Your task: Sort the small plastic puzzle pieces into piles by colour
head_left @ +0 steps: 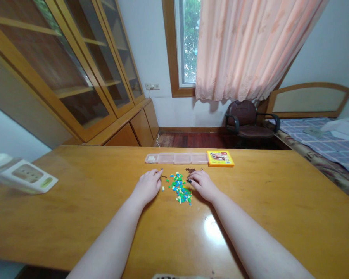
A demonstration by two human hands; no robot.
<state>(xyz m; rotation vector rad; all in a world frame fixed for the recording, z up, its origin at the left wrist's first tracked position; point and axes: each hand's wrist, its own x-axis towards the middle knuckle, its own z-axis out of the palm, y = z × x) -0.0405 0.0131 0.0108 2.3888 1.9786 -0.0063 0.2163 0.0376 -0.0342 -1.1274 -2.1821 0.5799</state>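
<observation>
A loose pile of small blue, green, yellow and cream toy bricks (180, 189) lies on the wooden table between my hands. My left hand (149, 186) rests on the table left of the pile, fingers stretched forward, close to a few brown pieces (164, 176). On the pile's right side, my right hand (203, 183) has its fingers apart and slightly bent, its fingertips at the edge of the bricks. A small heap of brown pieces (190, 170) sits just beyond those fingers. I see nothing held in either hand, though the undersides of both are hidden.
Beyond the bricks stands a row of clear plastic compartments (182, 158), with a small cream item in the leftmost one. A yellow box (220, 159) adjoins its right end. A white container (26, 175) is at the far left of the table (90, 217). A chair (246, 120) is behind.
</observation>
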